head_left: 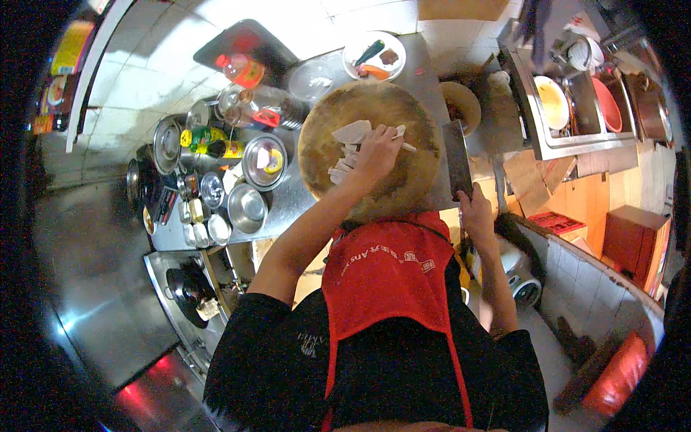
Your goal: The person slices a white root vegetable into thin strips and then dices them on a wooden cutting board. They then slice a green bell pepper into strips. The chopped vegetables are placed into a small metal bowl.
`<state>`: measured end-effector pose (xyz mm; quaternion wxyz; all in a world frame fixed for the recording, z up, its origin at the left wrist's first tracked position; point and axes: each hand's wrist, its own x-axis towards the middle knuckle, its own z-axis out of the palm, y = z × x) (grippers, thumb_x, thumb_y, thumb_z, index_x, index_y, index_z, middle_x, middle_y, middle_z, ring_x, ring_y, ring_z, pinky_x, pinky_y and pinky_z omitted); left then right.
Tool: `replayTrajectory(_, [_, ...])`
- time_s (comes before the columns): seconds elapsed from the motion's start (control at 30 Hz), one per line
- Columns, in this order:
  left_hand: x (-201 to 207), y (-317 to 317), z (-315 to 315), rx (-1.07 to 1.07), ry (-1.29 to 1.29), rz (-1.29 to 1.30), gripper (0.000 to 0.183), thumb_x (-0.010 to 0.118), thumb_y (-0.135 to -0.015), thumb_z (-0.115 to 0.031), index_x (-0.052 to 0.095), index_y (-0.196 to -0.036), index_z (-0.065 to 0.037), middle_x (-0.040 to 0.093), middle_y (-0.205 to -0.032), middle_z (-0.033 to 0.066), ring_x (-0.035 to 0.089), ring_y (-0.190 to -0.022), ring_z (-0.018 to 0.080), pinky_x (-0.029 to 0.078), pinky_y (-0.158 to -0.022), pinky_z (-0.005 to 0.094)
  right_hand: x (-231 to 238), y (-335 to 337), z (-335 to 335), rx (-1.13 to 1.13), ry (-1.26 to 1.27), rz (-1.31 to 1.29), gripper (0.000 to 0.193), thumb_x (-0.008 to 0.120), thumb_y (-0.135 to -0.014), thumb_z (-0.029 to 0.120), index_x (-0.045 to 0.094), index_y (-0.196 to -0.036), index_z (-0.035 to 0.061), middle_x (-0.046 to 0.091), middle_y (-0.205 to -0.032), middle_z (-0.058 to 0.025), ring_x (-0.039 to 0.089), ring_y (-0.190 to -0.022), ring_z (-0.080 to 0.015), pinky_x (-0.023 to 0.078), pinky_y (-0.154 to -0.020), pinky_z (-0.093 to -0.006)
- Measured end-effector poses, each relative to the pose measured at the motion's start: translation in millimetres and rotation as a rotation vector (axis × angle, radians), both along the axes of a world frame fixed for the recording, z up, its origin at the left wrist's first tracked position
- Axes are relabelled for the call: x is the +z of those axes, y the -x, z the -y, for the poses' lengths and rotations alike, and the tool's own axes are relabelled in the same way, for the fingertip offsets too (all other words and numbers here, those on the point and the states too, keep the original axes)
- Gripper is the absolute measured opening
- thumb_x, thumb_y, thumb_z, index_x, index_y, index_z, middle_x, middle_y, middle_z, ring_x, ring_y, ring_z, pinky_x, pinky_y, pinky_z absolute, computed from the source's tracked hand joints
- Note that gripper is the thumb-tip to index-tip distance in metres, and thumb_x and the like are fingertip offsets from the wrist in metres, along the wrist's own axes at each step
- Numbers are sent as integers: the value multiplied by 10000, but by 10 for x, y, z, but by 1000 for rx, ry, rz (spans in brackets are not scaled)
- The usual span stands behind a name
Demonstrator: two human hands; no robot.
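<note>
A thick round wooden chopping block [320, 147] sits on the metal counter in front of me. Pale white food pieces lie on it: a larger slab [352, 132] and several cut strips [340, 171] nearer to me. My left hand [380, 153] reaches over the block with its fingers curled down, closed on a white strip [400, 132] that pokes out at the fingertips. Another strip [408, 147] lies beside them. Off the block's right edge, my right hand [475, 205] grips a cleaver [458, 160] by its handle, the broad dark blade pointing away from me.
Behind the block stands a white plate [392, 43] with a green pepper and orange and brown pieces. Bottles [245, 70], metal bowls [247, 209] and small jars crowd the counter's left. A metal sink [576, 150] holding basins is at the far right, a stove [188, 288] lower left.
</note>
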<state>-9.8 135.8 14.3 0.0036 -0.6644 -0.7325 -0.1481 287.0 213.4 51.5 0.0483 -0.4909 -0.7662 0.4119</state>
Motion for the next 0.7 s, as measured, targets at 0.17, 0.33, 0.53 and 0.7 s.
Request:
replayTrajectory(0.17, [215, -54, 1210, 135, -114, 61, 422, 636, -786, -44, 714, -1194, -119, 644, -1107, 89, 610, -983, 309, 535, -901, 426, 112, 255, -16, 200, 25, 23, 231, 596, -1013, 216, 552, -1052, -8, 686, -809, -275, 687, -790, -469, 496, -637, -536])
replayTrajectory(0.33, [-133, -67, 2212, 315, -207, 87, 486, 634, -757, -49, 678, -1241, -56, 604, -1212, 124, 589, -1079, 347, 531, -929, 435, 121, 806, 282, 613, 4, 35, 237, 589, -1003, 230, 518, -1102, 26, 673, -836, -290, 636, -818, -540, 480, -684, -600])
replayTrajectory(0.53, [-330, -438, 2380, 542, -316, 313, 415, 693, -813, -46, 655, -1226, -42, 624, -1247, 151, 607, -1135, 387, 539, -943, 450, 153, 1480, 689, 997, -46, 167, 169, 463, -1006, 190, 476, -1077, 36, 681, -815, -296, 677, -756, -513, 513, -666, -620])
replayTrajectory(0.7, [-302, -433, 2298, 551, -377, 283, 367, 668, -783, -28, 673, -1149, -29, 638, -1196, 121, 610, -1152, 351, 562, -902, 422, 220, 1596, 845, 1180, -138, 154, 147, 462, -1006, 162, 461, -1065, 27, 671, -785, -286, 681, -762, -497, 516, -672, -608])
